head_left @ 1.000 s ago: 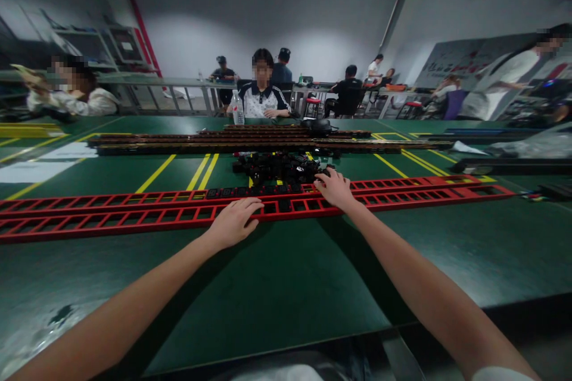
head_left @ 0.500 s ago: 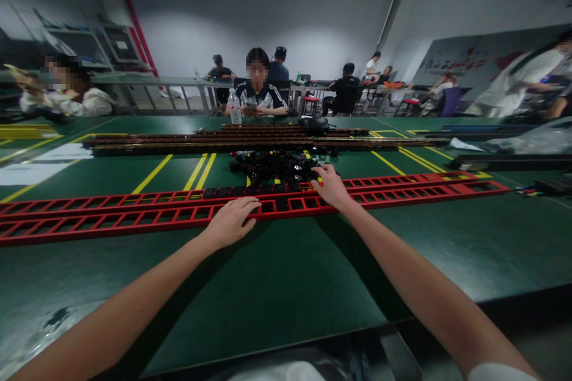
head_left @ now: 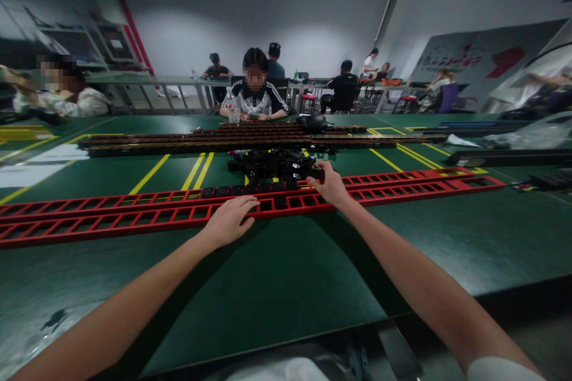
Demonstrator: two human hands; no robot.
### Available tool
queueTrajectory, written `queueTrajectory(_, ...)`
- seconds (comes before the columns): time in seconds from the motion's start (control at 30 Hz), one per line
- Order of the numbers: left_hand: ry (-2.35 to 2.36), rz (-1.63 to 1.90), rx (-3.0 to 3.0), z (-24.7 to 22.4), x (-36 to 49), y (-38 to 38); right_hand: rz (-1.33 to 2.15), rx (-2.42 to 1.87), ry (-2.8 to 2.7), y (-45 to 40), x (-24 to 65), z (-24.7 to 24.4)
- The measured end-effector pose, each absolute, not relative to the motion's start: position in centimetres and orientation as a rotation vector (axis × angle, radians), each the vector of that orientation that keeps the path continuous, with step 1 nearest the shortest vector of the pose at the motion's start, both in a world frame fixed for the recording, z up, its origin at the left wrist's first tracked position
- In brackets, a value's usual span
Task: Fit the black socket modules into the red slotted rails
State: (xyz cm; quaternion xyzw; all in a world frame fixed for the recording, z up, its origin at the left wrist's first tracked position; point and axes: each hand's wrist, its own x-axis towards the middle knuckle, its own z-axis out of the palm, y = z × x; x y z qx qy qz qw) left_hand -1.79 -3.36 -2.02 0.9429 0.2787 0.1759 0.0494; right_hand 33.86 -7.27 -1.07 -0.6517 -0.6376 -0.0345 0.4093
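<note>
My left hand (head_left: 229, 220) lies over the near red ladder-like frame (head_left: 96, 227), fingers stretched out and holding nothing. Slots in the far red frame (head_left: 179, 199) behind it carry a row of small black square modules (head_left: 222, 191), and another black module (head_left: 280, 202) sits in the near frame, right of my left fingertips. At the right edge of a heap of black parts (head_left: 268, 165), my right hand (head_left: 331, 186) has thumb and fingers curled around a small black part (head_left: 317, 174). Its exact shape is hard to make out.
Long dark brown rails (head_left: 179, 141) lie stacked across the green table (head_left: 250, 286) behind the heap. A black cable bundle (head_left: 316, 124) rests on them. A clear bottle (head_left: 233, 108) stands before a seated person. Black bars (head_left: 500, 158) and clear plastic (head_left: 536, 131) lie at right.
My right thumb and fingers have closed in around a small black part at the heap's edge. My left hand stays on the near frame. The view has shifted slightly.
</note>
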Motion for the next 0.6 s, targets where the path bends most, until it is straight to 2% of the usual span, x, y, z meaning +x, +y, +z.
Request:
queueTrajectory(0.17, 0.855, 0.524, 2.870, -2.0, -1.8, -3.4, -0.078, -1.758, -1.725, -8.0, 33.4, -0.4)
queueTrajectory(0.6, 0.858, 0.515, 2.868, -1.9, -1.9, -3.4, -0.089, -1.701, -1.761, -8.3, 33.1, 0.0)
